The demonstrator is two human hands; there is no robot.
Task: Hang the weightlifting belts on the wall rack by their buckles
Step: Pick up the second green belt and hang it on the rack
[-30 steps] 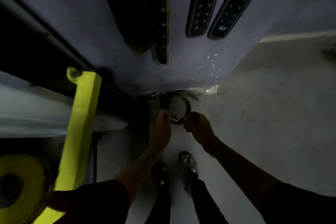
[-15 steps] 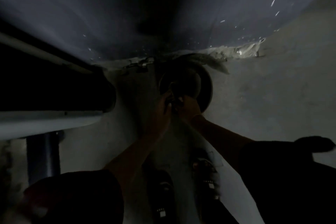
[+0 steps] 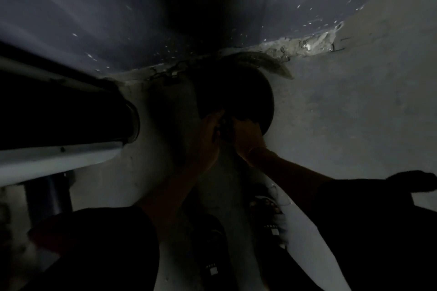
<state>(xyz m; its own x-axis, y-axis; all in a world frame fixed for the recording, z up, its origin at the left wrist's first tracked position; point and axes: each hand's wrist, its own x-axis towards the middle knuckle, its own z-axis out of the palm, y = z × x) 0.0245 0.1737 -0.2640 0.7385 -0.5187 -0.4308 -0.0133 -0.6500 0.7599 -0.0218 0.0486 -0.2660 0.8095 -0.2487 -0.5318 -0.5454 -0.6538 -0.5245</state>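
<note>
Your left hand (image 3: 208,136) and right hand (image 3: 247,137) meet at the near rim of the dark coiled weightlifting belt (image 3: 236,92), with fingers curled onto it. The light is too dim to show whether they have the buckle itself. The belt lies rolled on the grey concrete floor (image 3: 354,125), its far side close against the foot of the blue-grey wall (image 3: 106,19). Expect thick, stiff material that holds its curl and wants to spring open once lifted. It will likely have real weight, with the metal end heaviest. Take it at the buckle end, one hand on the metal and the other steadying the coil, so the strap can hang free below.
</note>
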